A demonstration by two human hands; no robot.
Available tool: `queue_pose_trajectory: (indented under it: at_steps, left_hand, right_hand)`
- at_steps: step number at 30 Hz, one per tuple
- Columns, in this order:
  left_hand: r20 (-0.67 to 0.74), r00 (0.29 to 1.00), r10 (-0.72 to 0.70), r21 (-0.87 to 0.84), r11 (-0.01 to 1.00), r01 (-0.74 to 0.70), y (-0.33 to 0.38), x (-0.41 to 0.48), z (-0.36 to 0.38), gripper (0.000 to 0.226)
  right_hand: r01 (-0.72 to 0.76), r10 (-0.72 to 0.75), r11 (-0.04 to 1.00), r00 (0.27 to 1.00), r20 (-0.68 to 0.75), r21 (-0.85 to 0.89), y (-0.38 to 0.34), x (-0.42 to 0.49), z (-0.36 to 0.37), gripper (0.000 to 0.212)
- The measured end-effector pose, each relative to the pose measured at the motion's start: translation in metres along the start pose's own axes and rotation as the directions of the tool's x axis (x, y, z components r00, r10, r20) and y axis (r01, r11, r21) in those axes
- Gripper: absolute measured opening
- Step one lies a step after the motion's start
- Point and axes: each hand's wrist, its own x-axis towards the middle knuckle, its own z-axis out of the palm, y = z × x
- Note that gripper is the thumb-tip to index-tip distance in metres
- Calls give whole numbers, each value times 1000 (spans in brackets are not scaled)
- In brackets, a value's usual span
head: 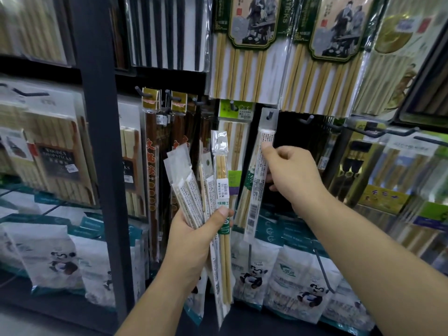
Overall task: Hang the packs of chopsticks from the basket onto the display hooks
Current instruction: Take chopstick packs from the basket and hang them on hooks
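A shop worker's right hand [293,175] pinches a slim pack [260,180] of chopsticks between thumb and curled fingers, its header raised to a display hook [268,116] in the middle row of the rack. The hook's tip shows at the punched hole, and the pack slants down and to the left from there. The left hand [201,229] is clamped round a fan of spare packs [191,190], held upright just left of the hook. The basket is out of view.

To finish the step well, the header probably needs sliding back along the hook until it sits deep. The pinch should then ease only once the pack hangs straight, with its printed label facing out. Keeping the fan clear of the neighbouring hung packs should prevent snags.
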Motion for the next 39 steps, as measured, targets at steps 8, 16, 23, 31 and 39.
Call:
queue_pose_trajectory:
  at_steps: [8,16,23,31,39]
  left_hand:
    - [75,997,4,-34,999,-1,4,-1,5,27]
    - [86,996,-14,-40,999,18,3,-3,10,36]
    - [4,994,-106,-30,994,106,1,-2,7,30]
    - [-1,996,-87,-28,996,87,1,-2,7,39]
    - [0,994,-109,-25,994,109,-1,-2,3,34]
  right_hand:
    - [-34,24,997,989,149,67,22,-35,5,41]
    - [155,-180,981,947,265,114,-3,-40,2,10]
    - [221,-222,949,975,-23,224,-17,-14,-13,23]
    - [108,-103,957,994,-33,269,-9,-10,-6,44]
    - [118,-112,973,993,-40,197,-4,-6,-3,44]
